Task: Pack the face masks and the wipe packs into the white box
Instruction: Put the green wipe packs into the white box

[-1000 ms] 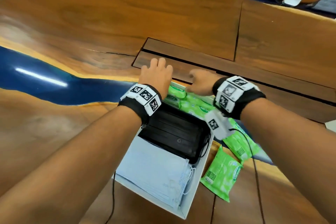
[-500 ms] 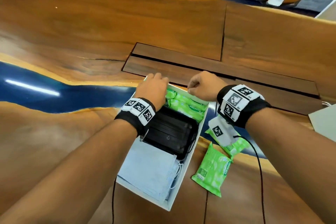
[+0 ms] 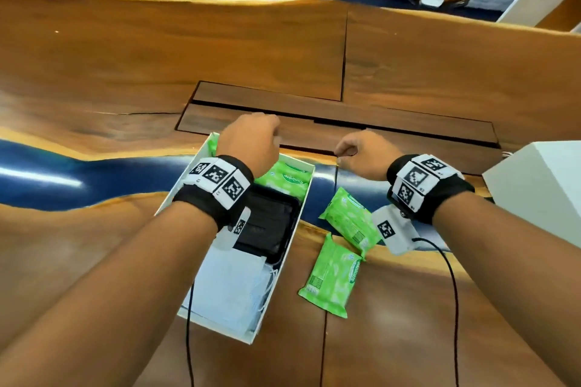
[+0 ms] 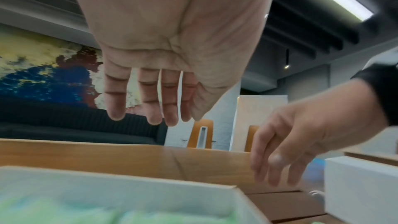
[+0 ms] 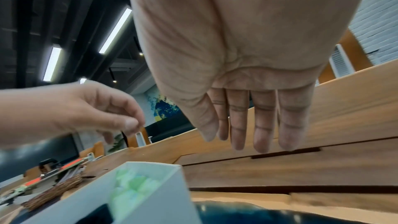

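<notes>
— What's moved since a moment ago?

— Both my hands have come up off the wipe packs at the far end of the white box [image 3: 284, 248]. My right hand [image 3: 361, 155] has swung out past the box's right wall and now hangs over the table [image 3: 125, 56].

— And what's in the box?

— Working down in size: pale blue masks [image 3: 226, 286] at the near end, a black mask pack [image 3: 267, 226] in the middle, green wipe packs [image 3: 287, 177] at the far end. Two more wipe packs [image 3: 328, 276] lie on the table just right of the box.

— Your hands?

— Apart, holding nothing. My left hand [image 3: 251, 143] hovers over the far end, fingers hanging loose; the right's fingers hang straight too.
</notes>
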`<state>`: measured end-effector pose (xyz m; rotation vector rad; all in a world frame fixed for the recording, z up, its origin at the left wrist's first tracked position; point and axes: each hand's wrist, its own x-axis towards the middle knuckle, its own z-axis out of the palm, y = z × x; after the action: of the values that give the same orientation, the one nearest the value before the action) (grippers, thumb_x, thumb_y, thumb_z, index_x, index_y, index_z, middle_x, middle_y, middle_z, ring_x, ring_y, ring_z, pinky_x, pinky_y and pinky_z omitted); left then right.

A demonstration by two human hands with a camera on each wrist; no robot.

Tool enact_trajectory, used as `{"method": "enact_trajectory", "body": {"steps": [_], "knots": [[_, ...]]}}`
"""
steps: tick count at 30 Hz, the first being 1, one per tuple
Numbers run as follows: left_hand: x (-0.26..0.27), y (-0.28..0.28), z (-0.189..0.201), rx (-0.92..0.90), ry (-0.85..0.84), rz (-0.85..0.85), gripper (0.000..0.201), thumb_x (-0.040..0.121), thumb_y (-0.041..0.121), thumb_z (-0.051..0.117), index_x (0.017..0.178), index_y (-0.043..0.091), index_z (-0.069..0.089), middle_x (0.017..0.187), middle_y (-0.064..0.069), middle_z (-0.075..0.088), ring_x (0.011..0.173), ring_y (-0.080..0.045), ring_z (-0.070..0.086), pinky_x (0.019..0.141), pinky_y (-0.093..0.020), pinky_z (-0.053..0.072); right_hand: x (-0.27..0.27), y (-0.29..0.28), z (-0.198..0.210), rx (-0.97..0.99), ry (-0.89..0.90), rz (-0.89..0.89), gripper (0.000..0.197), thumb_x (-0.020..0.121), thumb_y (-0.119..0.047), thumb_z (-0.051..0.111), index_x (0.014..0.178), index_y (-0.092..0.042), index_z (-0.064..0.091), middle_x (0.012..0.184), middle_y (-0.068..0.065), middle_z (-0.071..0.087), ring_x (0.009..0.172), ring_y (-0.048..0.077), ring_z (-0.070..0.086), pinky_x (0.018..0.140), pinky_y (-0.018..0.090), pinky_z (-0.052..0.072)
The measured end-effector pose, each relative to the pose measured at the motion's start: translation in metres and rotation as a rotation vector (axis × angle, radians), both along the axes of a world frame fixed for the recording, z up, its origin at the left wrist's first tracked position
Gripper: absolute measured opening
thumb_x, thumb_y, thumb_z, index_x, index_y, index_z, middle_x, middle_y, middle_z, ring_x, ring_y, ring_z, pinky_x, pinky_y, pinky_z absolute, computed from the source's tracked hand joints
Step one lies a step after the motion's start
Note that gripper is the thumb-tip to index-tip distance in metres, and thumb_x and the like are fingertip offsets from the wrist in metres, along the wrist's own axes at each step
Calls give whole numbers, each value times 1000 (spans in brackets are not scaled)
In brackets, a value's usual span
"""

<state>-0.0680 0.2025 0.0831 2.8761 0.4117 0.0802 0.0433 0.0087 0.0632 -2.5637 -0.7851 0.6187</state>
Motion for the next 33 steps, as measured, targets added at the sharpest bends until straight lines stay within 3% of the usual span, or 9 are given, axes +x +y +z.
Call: {"method": "enact_trajectory", "body": {"steps": [4,9,12,17,19,23,27,30,33], "knots": [[19,-65,7,-68,-44,-160,15,94,25,50,98,14,60,102,-7,64,99,-30,57,76,-39,48,10,-58,-14,-80,48,-103,20,88,-18,66,106,-9,68,107,9,69,92,22,62,75,24,42],[47,-140,-28,-136,109,-274,23,93,27,55,113,19,61,116,-7,63,110,-30,56,85,-39,48,15,-131,-37,-210,78,-163,30,86,-22,68,112,-8,64,114,9,65,106,27,60,80,25,41],[61,-186,-55,-180,271,-339,35,93,28,57,127,21,55,130,-7,58,118,-31,55,91,-42,49,16,-170,-50,-277,111,-184,38,86,-26,67,120,-9,60,124,7,59,104,27,57,80,26,40],[88,-247,-91,-154,430,-432,50,93,26,58,141,23,44,144,-6,47,132,-29,45,99,-49,47,26,-220,-74,-293,133,-226,58,87,-26,67,140,-16,46,145,6,46,132,27,43,103,31,37],[101,-266,-103,-136,456,-454,51,91,23,61,139,21,45,142,-6,48,132,-29,44,98,-50,47,33,-235,-84,-258,127,-276,59,82,-24,71,136,-16,48,140,8,50,128,29,46,104,38,41],[124,-290,-124,-105,484,-461,66,87,15,63,145,20,35,144,-8,40,133,-31,39,97,-52,47,43,-253,-101,-233,64,-301,60,70,-28,77,122,-18,48,121,3,52,117,32,51,90,47,49],[144,-302,-141,-113,508,-416,86,84,9,65,154,22,16,152,-10,27,132,-35,40,98,-50,47,49,-264,-121,-264,76,-334,92,67,-38,82,140,-17,31,134,7,45,124,31,42,95,46,46],[152,-304,-151,-209,488,-362,87,83,13,67,154,23,17,139,-13,39,123,-38,48,93,-50,49,48,-261,-129,-335,64,-333,94,60,-49,84,133,-16,35,126,8,48,119,29,44,89,42,45],[155,-305,-154,-280,473,-315,84,84,17,68,152,23,19,127,-16,47,118,-40,50,91,-49,48,50,-255,-132,-298,197,-339,81,54,-40,89,114,-16,40,112,6,54,105,27,55,82,40,52]]}}
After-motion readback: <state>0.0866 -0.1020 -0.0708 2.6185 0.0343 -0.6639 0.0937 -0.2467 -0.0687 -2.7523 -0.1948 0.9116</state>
